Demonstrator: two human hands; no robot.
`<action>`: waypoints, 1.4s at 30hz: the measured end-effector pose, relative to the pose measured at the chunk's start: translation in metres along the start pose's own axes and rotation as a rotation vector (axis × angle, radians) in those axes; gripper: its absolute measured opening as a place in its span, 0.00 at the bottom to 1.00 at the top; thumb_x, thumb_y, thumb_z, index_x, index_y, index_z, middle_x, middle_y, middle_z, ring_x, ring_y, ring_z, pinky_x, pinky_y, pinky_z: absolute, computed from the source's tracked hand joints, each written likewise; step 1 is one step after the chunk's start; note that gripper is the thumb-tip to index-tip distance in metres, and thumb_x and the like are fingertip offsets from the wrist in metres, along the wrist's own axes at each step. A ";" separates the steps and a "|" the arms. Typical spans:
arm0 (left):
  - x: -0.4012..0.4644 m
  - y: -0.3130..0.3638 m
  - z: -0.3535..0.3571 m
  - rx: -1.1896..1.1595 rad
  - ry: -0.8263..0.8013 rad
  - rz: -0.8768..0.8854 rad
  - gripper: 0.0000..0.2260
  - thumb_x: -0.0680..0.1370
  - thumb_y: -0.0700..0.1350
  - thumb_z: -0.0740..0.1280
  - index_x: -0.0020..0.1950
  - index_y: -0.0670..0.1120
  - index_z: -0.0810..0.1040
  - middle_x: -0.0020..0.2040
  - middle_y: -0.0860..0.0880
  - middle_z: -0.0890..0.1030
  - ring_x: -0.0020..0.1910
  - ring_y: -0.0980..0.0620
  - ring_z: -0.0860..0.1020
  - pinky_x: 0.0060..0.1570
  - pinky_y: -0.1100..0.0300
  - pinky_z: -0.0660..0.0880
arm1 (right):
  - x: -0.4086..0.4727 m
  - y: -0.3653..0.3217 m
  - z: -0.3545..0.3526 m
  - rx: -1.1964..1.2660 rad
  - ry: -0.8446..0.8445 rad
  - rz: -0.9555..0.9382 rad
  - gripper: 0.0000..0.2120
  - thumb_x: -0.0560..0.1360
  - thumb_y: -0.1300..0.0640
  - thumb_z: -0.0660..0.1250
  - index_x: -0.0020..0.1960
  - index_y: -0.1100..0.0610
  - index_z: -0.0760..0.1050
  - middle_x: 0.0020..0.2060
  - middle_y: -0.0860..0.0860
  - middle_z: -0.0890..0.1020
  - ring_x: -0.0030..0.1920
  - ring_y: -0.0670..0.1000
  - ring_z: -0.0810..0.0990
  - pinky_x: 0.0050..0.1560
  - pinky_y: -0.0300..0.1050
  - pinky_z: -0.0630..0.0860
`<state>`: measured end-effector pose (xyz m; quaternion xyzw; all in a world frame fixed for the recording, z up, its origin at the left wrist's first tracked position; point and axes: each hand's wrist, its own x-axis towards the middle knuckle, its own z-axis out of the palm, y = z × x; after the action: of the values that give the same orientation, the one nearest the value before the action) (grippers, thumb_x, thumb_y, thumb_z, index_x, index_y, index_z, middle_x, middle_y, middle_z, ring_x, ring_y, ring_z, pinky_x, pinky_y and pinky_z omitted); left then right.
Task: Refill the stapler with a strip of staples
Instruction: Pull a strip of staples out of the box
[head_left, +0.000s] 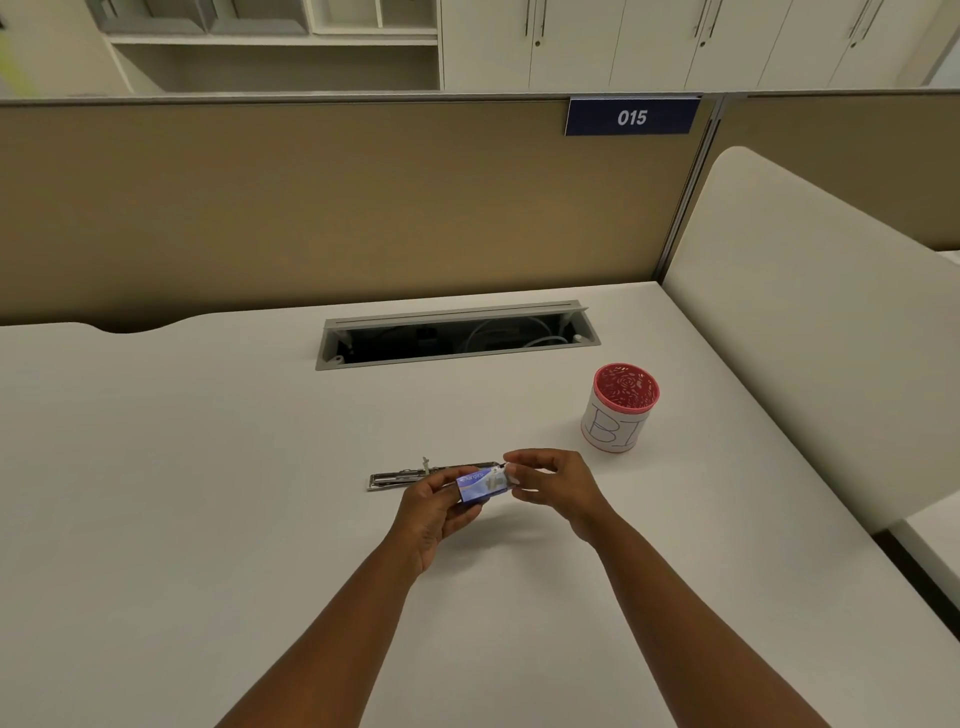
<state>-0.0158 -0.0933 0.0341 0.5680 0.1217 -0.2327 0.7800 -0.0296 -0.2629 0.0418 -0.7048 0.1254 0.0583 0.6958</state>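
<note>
Left grip (434, 512) holds small blue cardboard staple box (481, 484) above white tabletop (208, 467); right grip (553, 486) pinches its right end. Open silver metal stapler (415, 475) lies flat just behind grips. Red-rimmed paper-wrapped cup (619, 408) stands behind-right; grey cable hatch (457, 335) further behind.

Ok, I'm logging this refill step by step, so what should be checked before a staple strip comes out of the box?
1. Staple box held: ok, left hand grips it.
2. Right hand at the box's end: ok, fingertips touch it.
3. Box open: cannot tell, the end is hidden.
4. Stapler lying opened on the desk: ok, its metal channel shows.
5. Channel empty: cannot tell.
6. Pen holder clear of the hands: ok.
</note>
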 end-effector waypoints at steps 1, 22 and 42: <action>0.000 0.000 0.000 0.009 0.008 0.003 0.08 0.75 0.33 0.64 0.48 0.42 0.80 0.43 0.45 0.83 0.33 0.53 0.84 0.33 0.65 0.81 | -0.001 -0.001 0.000 -0.025 -0.002 0.003 0.09 0.68 0.61 0.73 0.48 0.57 0.81 0.43 0.54 0.82 0.42 0.51 0.82 0.40 0.38 0.82; -0.001 -0.006 0.010 0.010 0.055 0.056 0.08 0.75 0.35 0.64 0.42 0.46 0.80 0.43 0.45 0.83 0.41 0.49 0.81 0.33 0.66 0.81 | -0.007 -0.006 0.025 -0.788 0.341 -0.067 0.09 0.72 0.57 0.65 0.46 0.61 0.82 0.43 0.59 0.85 0.39 0.54 0.78 0.31 0.36 0.64; 0.000 -0.006 0.018 0.035 0.063 0.038 0.07 0.75 0.35 0.65 0.46 0.43 0.81 0.44 0.44 0.82 0.40 0.50 0.82 0.32 0.67 0.80 | -0.004 -0.013 0.019 -0.263 0.211 0.286 0.12 0.75 0.64 0.60 0.54 0.70 0.75 0.44 0.60 0.77 0.41 0.55 0.78 0.52 0.53 0.80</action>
<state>-0.0202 -0.1119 0.0349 0.5909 0.1314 -0.2019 0.7699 -0.0284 -0.2439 0.0548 -0.7669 0.2874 0.0982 0.5653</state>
